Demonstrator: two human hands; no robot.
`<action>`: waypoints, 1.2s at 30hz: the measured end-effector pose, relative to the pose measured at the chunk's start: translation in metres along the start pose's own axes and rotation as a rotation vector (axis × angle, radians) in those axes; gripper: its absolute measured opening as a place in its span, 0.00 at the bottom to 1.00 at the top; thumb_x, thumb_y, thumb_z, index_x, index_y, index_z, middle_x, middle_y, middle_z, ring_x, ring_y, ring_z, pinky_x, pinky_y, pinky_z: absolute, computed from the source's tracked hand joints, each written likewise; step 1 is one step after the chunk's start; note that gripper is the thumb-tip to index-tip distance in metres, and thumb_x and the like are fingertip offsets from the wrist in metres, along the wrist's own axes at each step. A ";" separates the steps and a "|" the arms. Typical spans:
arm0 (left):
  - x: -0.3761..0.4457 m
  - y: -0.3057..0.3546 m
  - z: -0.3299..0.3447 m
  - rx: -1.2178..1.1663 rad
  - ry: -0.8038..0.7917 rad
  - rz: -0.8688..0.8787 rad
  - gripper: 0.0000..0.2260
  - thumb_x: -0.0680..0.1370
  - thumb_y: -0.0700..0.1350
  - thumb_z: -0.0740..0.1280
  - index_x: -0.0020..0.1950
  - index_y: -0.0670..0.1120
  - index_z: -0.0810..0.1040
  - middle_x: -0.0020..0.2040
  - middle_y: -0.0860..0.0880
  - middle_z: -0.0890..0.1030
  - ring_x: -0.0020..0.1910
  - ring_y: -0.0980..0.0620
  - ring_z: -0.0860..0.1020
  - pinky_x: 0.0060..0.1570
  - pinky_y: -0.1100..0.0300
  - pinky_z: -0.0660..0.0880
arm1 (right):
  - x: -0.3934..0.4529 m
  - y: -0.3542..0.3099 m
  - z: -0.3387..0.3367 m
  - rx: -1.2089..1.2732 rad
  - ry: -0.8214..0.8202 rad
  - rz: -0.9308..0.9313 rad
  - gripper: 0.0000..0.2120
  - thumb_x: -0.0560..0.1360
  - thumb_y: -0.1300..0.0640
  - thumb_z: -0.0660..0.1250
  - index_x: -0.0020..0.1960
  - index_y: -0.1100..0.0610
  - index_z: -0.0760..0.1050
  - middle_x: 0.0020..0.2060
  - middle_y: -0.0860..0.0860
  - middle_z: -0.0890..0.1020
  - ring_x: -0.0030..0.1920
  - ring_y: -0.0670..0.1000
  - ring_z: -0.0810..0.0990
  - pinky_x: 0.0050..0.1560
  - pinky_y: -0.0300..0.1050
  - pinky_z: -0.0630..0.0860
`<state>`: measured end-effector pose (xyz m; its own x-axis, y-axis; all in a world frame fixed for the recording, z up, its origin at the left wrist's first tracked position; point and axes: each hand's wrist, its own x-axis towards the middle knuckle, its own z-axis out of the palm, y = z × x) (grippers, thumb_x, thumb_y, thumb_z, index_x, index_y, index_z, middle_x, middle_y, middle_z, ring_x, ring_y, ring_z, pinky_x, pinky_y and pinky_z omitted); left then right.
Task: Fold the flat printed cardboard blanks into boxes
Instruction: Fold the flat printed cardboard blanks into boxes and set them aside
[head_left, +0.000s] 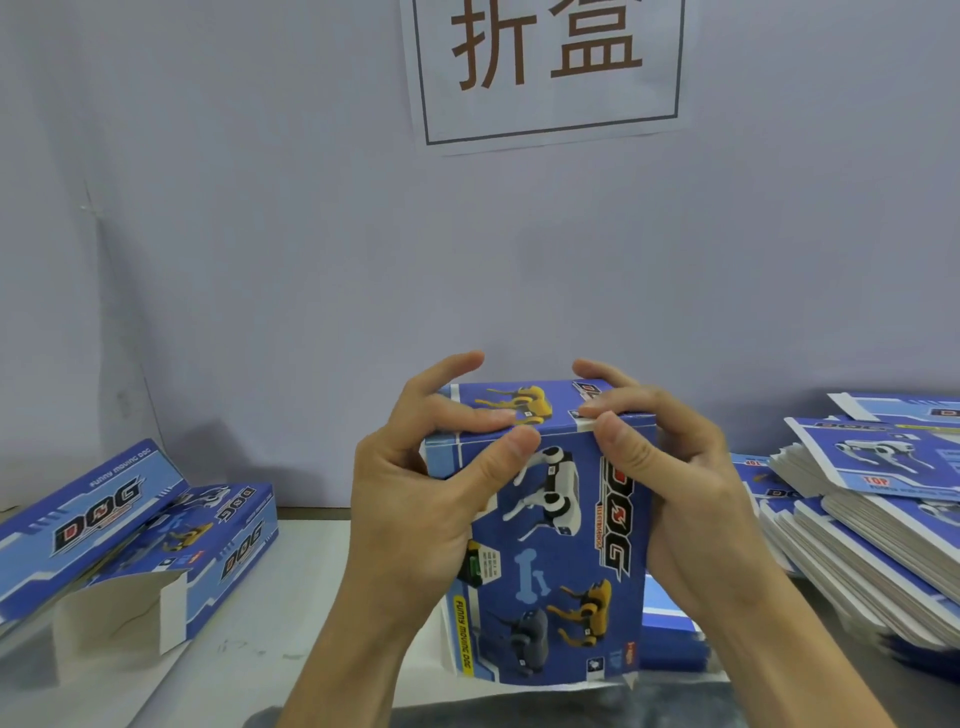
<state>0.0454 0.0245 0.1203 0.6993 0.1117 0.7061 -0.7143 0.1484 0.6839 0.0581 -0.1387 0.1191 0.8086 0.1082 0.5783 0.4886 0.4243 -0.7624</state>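
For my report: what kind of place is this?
Probably a box-folding packing station: a wall sign reads "折盒", flat printed blanks are stacked at right, and folded boxes lie at left.

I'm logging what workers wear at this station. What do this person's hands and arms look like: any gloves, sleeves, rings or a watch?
Both the left hand and the right hand are bare: no gloves, rings or watch. The forearms are uncovered down to the frame's bottom edge, with no sleeve in view. Fingernails are short and unpainted.
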 end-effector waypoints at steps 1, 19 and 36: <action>0.000 0.000 0.000 0.010 0.004 0.006 0.06 0.64 0.52 0.75 0.38 0.53 0.85 0.63 0.57 0.80 0.62 0.48 0.80 0.41 0.53 0.84 | 0.000 0.000 0.000 0.003 0.003 0.002 0.21 0.57 0.40 0.83 0.40 0.53 0.84 0.65 0.47 0.79 0.56 0.61 0.84 0.43 0.50 0.82; 0.002 0.000 -0.001 0.125 0.017 -0.011 0.08 0.64 0.56 0.74 0.41 0.58 0.84 0.61 0.61 0.79 0.64 0.50 0.79 0.43 0.50 0.84 | 0.001 0.003 0.001 0.008 0.070 -0.049 0.20 0.55 0.39 0.83 0.37 0.51 0.84 0.63 0.47 0.80 0.56 0.60 0.83 0.40 0.49 0.83; 0.020 -0.020 -0.041 -0.198 0.820 -0.188 0.18 0.68 0.59 0.75 0.54 0.56 0.76 0.40 0.58 0.86 0.40 0.56 0.86 0.39 0.50 0.84 | 0.001 0.003 0.026 -0.581 0.292 -0.488 0.10 0.76 0.60 0.63 0.38 0.56 0.79 0.24 0.49 0.71 0.26 0.45 0.66 0.28 0.37 0.62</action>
<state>0.0746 0.0639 0.1134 0.6593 0.7308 0.1764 -0.6197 0.3954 0.6780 0.0519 -0.1136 0.1246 0.4744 -0.2416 0.8465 0.8353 -0.1800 -0.5194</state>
